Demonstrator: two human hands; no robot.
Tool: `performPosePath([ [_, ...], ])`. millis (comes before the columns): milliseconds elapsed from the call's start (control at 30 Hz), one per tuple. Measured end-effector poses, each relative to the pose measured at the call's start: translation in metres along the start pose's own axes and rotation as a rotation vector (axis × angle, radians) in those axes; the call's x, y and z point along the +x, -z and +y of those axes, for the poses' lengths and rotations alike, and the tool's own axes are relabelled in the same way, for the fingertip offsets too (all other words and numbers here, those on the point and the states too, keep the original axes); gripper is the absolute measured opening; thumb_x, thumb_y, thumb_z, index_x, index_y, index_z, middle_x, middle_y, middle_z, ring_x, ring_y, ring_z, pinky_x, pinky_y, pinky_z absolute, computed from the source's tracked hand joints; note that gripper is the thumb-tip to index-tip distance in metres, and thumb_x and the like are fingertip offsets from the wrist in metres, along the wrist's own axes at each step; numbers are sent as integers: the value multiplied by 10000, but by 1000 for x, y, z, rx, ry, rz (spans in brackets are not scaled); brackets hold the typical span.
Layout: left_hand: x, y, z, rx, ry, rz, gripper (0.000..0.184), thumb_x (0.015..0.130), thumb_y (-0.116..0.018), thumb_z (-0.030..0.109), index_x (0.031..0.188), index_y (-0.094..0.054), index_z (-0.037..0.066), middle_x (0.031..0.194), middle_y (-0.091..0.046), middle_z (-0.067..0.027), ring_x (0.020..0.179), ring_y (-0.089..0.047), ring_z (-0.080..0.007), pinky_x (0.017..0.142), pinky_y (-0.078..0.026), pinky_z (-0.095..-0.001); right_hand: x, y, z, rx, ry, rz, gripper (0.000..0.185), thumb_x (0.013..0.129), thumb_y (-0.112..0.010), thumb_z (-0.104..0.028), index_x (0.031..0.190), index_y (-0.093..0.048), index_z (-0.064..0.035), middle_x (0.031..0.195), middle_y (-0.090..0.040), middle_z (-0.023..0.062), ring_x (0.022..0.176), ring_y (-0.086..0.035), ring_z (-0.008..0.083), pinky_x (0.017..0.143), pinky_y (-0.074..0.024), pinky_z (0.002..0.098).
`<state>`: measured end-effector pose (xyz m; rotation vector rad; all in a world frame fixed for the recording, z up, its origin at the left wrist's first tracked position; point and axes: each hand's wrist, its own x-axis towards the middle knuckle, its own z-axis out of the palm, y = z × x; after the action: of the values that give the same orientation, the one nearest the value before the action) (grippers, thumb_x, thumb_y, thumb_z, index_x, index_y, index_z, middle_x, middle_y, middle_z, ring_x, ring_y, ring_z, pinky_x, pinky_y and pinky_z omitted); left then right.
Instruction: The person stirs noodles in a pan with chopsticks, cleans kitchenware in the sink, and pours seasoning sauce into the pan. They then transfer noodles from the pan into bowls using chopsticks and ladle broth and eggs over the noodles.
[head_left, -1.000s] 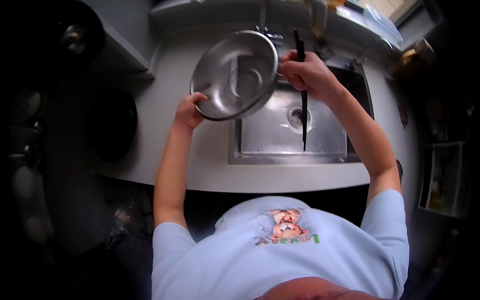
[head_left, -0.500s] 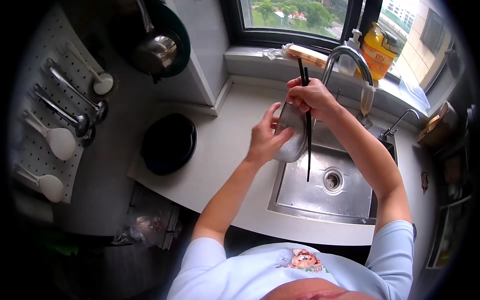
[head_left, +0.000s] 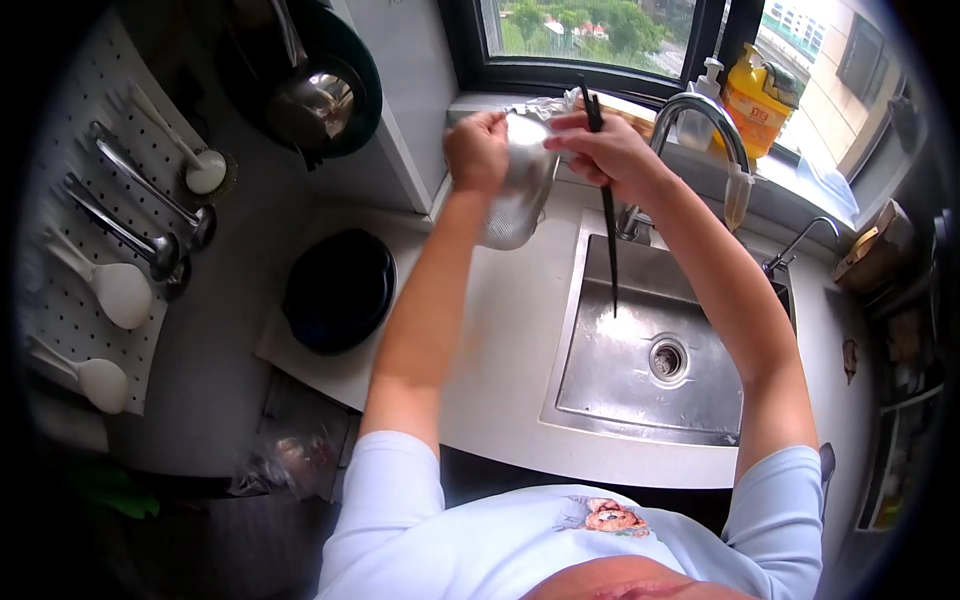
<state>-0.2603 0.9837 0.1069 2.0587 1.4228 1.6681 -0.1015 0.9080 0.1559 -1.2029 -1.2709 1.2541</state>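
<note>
Above the counter, left of the faucet, hangs a perforated metal strainer (head_left: 518, 195), tilted and blurred by motion. My left hand (head_left: 476, 152) is closed on its upper left rim. At its upper right, my right hand (head_left: 612, 152) is wrapped round a pair of black chopsticks (head_left: 609, 240), which point down over the left part of the sink (head_left: 640, 395). The fingertips of that hand are beside the strainer's rim; whether they touch it I cannot tell.
A chrome faucet (head_left: 695, 100) arches behind the sink. A yellow bottle (head_left: 752, 100) and a pump bottle (head_left: 700, 110) stand by the window. On the counter's left lies a dark round object (head_left: 340, 290). Utensils such as a white ladle (head_left: 120, 290) hang at far left.
The large metal bowl seen first is no longer in my hands. Since half a second ago, the strainer has moved left and up, and my left hand has shifted to its upper rim.
</note>
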Motion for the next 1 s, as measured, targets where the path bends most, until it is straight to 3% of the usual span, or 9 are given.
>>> performPosePath([
  [33, 21, -2, -14, -88, 104, -55, 149, 740, -612, 141, 833, -655, 33, 709, -644, -86, 620, -592, -107, 623, -465, -243, -10, 6, 1, -27, -42, -28, 338, 767, -581, -88, 1081, -501, 6, 715, -573, 37, 449, -417, 28, 346, -269, 168],
  [167, 106, 8, -42, -33, 116, -130, 112, 714, -630, 108, 800, -666, 45, 715, -638, -29, 599, -567, -90, 598, -463, -228, -79, 25, 19, -88, -107, 5, 322, 731, -597, -113, 1017, -534, 20, 666, -551, 44, 405, -411, 41, 321, -263, 184],
  [233, 157, 1, -67, -137, 249, -151, 82, 715, -624, 74, 780, -663, 43, 731, -634, -32, 611, -562, -101, 579, -462, -235, -112, 42, 31, -19, -175, 30, 278, 739, -582, -77, 991, -535, 31, 688, -570, 64, 412, -410, 36, 323, -266, 177],
  [367, 221, 5, -66, -328, 267, -140, 76, 721, -604, 69, 764, -666, 75, 755, -640, -43, 660, -580, -135, 610, -467, -254, -169, 74, 39, 49, -265, 188, 209, 748, -548, 7, 955, -534, 29, 700, -579, 60, 407, -385, 27, 329, -251, 161],
  [467, 231, 17, -45, 300, 133, 26, 120, 724, -597, 191, 790, -675, 128, 805, -649, -63, 722, -611, -189, 669, -474, -291, -199, 92, 45, 79, -324, 277, 191, 749, -555, -1, 937, -533, 26, 692, -581, 55, 399, -369, 20, 329, -248, 160],
  [567, 245, 22, -47, 607, 75, 55, 252, 747, -519, 238, 809, -655, 36, 887, -621, -155, 858, -602, -278, 754, -471, -326, -220, 105, 57, 129, -339, 335, 165, 754, -551, -1, 917, -535, 19, 680, -584, 53, 390, -358, 16, 328, -243, 156],
  [700, 261, 18, -69, 553, 159, 98, 298, 729, -544, 292, 821, -655, 31, 882, -612, -178, 864, -591, -310, 778, -460, -354, -233, 110, 60, 160, -343, 356, 147, 765, -540, 1, 911, -536, 14, 677, -591, 54, 381, -351, 14, 328, -246, 160],
  [800, 273, 10, -81, 541, 77, 166, 302, 725, -547, 294, 822, -653, 27, 871, -613, -179, 847, -594, -317, 754, -470, -362, -235, 112, 63, 165, -367, 357, 147, 766, -540, -2, 913, -535, 14, 679, -592, 55, 382, -352, 13, 328, -248, 161],
  [1000, 275, 9, -69, 614, 222, 95, 294, 704, -577, 277, 843, -648, 28, 907, -610, -174, 885, -589, -302, 778, -467, -353, -237, 112, 64, 176, -404, 366, 134, 772, -542, -15, 903, -538, 12, 671, -584, 54, 381, -359, 22, 328, -253, 162],
])
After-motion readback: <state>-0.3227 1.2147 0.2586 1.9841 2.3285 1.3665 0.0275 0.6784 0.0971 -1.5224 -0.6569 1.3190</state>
